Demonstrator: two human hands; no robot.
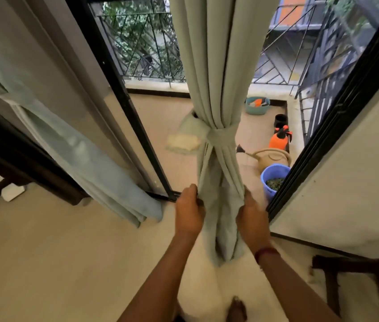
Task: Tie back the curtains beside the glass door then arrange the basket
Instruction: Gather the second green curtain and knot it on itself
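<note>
The pale green curtain (221, 66) hung in the middle of the open doorway, gathered at its waist by a matching tie (222, 135) wound round it. Below the tie, the left hand (188, 211) gripped the curtain's left edge with its fingers curled into the cloth. The right hand (251, 219) held the right edge in the same way, its fingertips hidden in the folds. A red thread (266, 252) circled the right wrist. The curtain's hem reached the floor (56, 263) between the two forearms.

To the left, a second curtain (86, 159) hung against the glass door (95, 94), its foot on the floor.

Out on the balcony, the teal basket (257, 106) stood near the railing (146, 47), its contents too small to make out. Nearer, along the right side, stood a black pot (280, 120), an orange spray bottle (279, 139), a tan watering can (272, 158) and a blue bucket (274, 180).
</note>
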